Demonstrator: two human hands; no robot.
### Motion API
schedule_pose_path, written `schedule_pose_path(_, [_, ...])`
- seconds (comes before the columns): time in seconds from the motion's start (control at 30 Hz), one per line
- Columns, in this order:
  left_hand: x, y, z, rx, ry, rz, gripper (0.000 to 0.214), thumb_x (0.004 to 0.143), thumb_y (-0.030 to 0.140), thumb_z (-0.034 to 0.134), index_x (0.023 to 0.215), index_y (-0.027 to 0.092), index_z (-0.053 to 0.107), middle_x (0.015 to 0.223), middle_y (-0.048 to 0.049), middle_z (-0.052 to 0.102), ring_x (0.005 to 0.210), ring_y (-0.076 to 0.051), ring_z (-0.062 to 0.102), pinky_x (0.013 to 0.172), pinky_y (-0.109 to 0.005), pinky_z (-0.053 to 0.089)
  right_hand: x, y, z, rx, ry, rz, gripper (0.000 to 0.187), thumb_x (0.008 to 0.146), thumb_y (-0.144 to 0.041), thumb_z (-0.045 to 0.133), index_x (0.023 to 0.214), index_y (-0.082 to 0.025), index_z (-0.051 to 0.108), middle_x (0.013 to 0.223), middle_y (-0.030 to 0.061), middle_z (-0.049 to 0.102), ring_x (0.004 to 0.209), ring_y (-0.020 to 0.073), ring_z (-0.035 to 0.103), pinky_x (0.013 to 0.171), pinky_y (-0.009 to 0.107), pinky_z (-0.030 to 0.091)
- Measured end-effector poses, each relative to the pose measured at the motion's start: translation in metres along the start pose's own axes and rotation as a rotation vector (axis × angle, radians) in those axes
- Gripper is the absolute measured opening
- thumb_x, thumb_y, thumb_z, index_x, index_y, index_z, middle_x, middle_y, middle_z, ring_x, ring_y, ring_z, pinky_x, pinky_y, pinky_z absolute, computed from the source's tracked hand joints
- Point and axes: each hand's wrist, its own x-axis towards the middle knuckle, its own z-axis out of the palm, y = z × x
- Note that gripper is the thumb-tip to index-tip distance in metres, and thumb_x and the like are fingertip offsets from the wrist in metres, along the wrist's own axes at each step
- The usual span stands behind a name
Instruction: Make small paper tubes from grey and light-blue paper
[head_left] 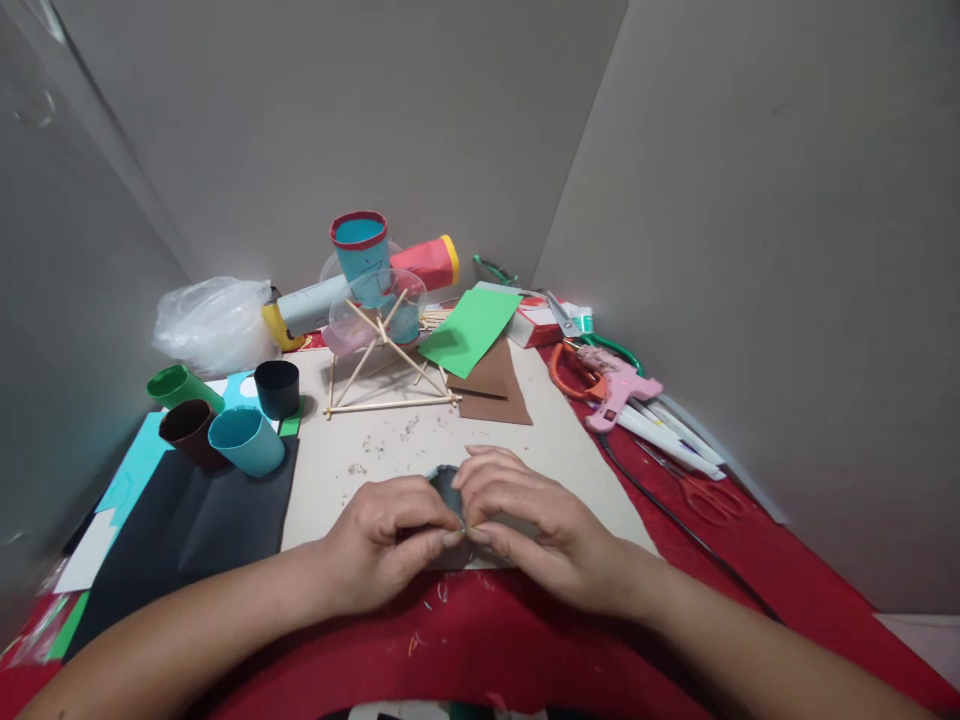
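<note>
My left hand [394, 525] and my right hand [529, 525] meet at the front of the pale board [330, 510], with thumbs and forefingers pinched together. Between them is a small dark grey-blue paper cup [448, 483], its near rim gripped by both hands. Most of the cup is hidden by my fingers. To the left stand similar paper cups in light blue [251, 445], brown [191, 435], black [277, 390] and green [184, 388]. Beyond my hands, a frame of wooden sticks [394, 404] rests on the board.
Behind the stick frame are larger paper tubes [364, 260] and a clear plastic bag [214, 325]. Green paper [472, 330] overlaps brown sheets [495, 405]. On the right lie a pink glue gun [619, 388] with a cord, orange-handled scissors [574, 372] and pens [667, 440]. Black paper [195, 520] lies left.
</note>
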Motion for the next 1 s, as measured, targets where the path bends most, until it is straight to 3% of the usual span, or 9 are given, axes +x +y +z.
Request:
schedule_pose_path(0.17, [0.002,0.004,-0.002,-0.098,-0.060,-0.087,0.018,0.093,0.020,0.055,0.081,0.014,0.067,0.075,-0.0058,0.065,0.068,-0.013,0.057,0.065,-0.023,0.046,0.000,0.000,0.002,0.053,0.005,0.004,0.017,0.097,-0.019,0.052,0.082,-0.020,0.060,0.078,0.0041,0.064,0.089,0.0203,0.060,0.097,0.045,0.044])
schedule_pose_path(0.4, [0.005,0.007,-0.007,-0.175,-0.025,-0.274,0.023,0.093,0.029,0.058,0.076,0.014,0.061,0.071,-0.0007,0.054,0.066,-0.011,0.048,0.062,-0.022,0.037,0.000,0.005,-0.010,0.069,0.171,0.058,0.009,0.095,-0.020,0.059,0.096,-0.020,0.068,0.087,0.0063,0.069,0.093,0.0210,0.061,0.089,0.040,0.048])
schedule_pose_path(0.5, [0.002,0.006,-0.005,-0.260,-0.018,-0.368,0.026,0.093,0.035,0.058,0.077,0.014,0.060,0.069,0.0002,0.051,0.064,-0.010,0.044,0.060,-0.022,0.036,0.000,0.004,-0.009,0.062,0.132,0.045,0.003,0.091,-0.021,0.065,0.089,-0.020,0.067,0.082,0.0048,0.069,0.092,0.0218,0.061,0.090,0.042,0.048])
schedule_pose_path(0.57, [0.001,0.005,-0.004,-0.293,-0.016,-0.408,0.028,0.091,0.038,0.060,0.077,0.014,0.060,0.068,0.0004,0.051,0.062,-0.010,0.044,0.058,-0.022,0.036,0.000,0.003,-0.007,0.078,0.098,0.052,0.009,0.092,-0.021,0.064,0.083,-0.020,0.065,0.078,0.0040,0.067,0.091,0.0214,0.061,0.090,0.042,0.047])
schedule_pose_path(0.83, [0.005,0.008,-0.006,-0.252,-0.072,-0.235,0.022,0.092,0.027,0.061,0.076,0.013,0.066,0.071,-0.0020,0.056,0.067,-0.011,0.050,0.065,-0.023,0.039,0.001,-0.003,0.001,0.191,0.044,0.065,0.020,0.098,-0.025,0.054,0.079,-0.019,0.058,0.078,0.0050,0.062,0.090,0.0204,0.059,0.093,0.043,0.046])
schedule_pose_path(1.0, [0.003,0.007,-0.006,-0.553,-0.094,-0.394,0.019,0.090,0.029,0.064,0.079,0.014,0.065,0.072,-0.0002,0.052,0.060,-0.008,0.045,0.058,-0.022,0.038,0.002,-0.004,-0.001,0.334,0.039,0.094,0.024,0.098,-0.030,0.055,0.077,-0.018,0.059,0.076,0.0049,0.062,0.089,0.0198,0.059,0.088,0.040,0.048])
